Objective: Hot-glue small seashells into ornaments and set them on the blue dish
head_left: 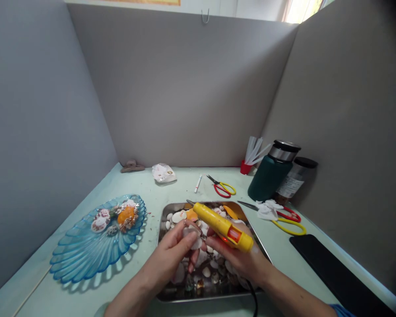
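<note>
My left hand (171, 248) is closed on a whitish seashell (192, 237), pinched between thumb and fingers. My right hand (240, 255) grips a yellow hot glue gun (218, 220), its nozzle pointing up and away to the left. The right fingertips come close to the shell; whether they touch it I cannot tell. Both hands are above a metal tray (214, 298) of many loose shells, white and orange, with a few glassy pieces near its front. To the left, a blue scalloped glass dish (86, 255) bears shells grouped at its far end, an orange shell (126, 215) among them.
Scissors (222, 187) and a white stick (198, 184) lie behind the tray. At right are more scissors (288, 220) under crumpled tissue (269, 209), a green bottle (270, 176), a jar (295, 180) and a black slab (333, 273). A red cup (246, 167) holds translucent sticks. Grey panels enclose the table.
</note>
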